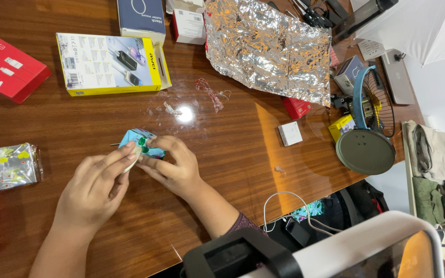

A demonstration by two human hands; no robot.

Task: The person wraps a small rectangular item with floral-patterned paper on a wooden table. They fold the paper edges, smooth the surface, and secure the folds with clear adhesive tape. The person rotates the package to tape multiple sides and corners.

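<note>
Gift-wrapped small box (139,142), low over the wooden worktop (222,154), is mid-wrapping, left hand (95,191) and right hand (173,167) fingers clamped on its blue paper; next likely pressing folds flat.

- My left hand (92,189) is bare, no ring or watch on it; the forearm below it is uncovered too
- My right hand (173,167) is bare as well; a dark maroon patterned sleeve (243,223) ends partway along that forearm
</note>
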